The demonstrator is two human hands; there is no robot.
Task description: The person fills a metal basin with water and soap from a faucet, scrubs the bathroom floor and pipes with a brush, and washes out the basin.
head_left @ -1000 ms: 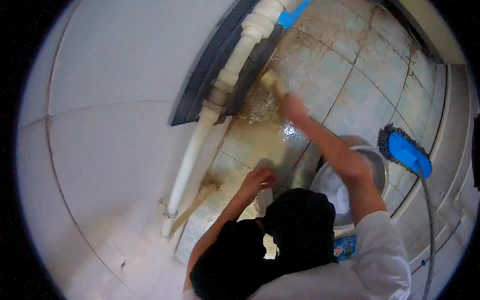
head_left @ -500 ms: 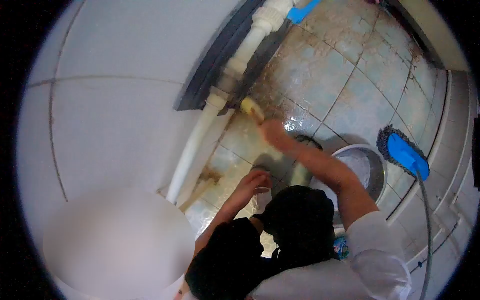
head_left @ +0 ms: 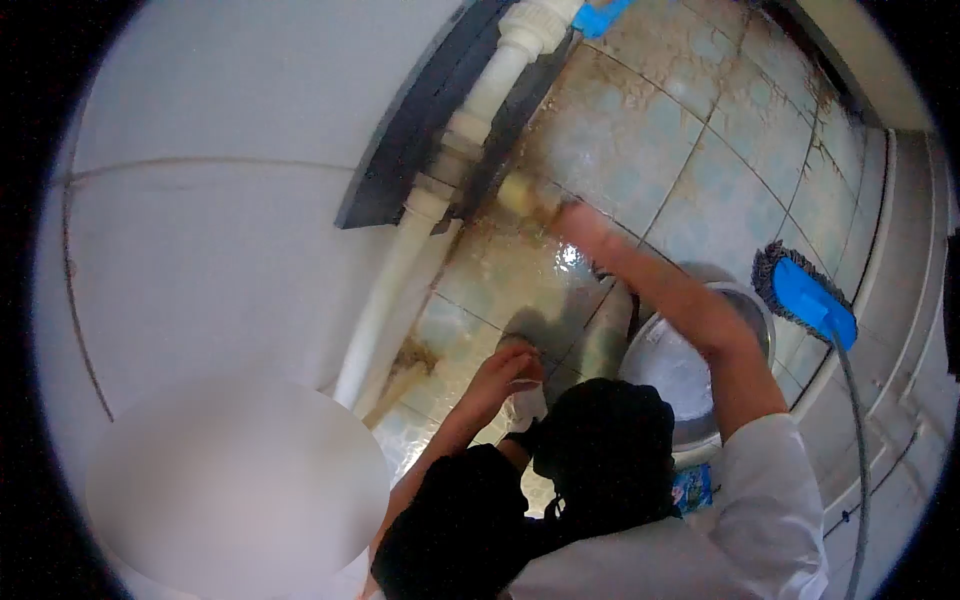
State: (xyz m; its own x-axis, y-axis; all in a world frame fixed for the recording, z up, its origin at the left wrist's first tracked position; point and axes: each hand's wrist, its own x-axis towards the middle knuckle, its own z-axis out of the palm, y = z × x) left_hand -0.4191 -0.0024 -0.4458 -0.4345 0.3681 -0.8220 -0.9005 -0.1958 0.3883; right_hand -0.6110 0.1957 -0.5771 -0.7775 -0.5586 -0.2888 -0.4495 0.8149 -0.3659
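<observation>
My right hand (head_left: 592,232), smeared by motion, reaches over the wet tiled floor (head_left: 660,170). It is closed on a small brush (head_left: 517,194) with a pale yellow head, also blurred. The brush head is at the dirty floor strip beside the dark panel (head_left: 400,150) and the white pipe (head_left: 382,300). Below, my left hand (head_left: 508,376) hangs near my foot, fingers loosely bent, with nothing visible in them. A metal basin (head_left: 765,308) holding whitish liquid stands under my right forearm.
A blue-backed mop (head_left: 812,305) with a grey fringe lies right of the basin, near a raised ledge (head_left: 880,290). Close to my knee is a colourful packet (head_left: 692,488). A blue valve handle (head_left: 600,18) sticks out at the pipe's top. A pale, blurred round shape (head_left: 240,490) fills the lower left.
My right hand and the brush have shifted a little right and up the picture, away from the pipe. My left hand has stayed nearly in place. More of the basin's liquid and the packet shows.
</observation>
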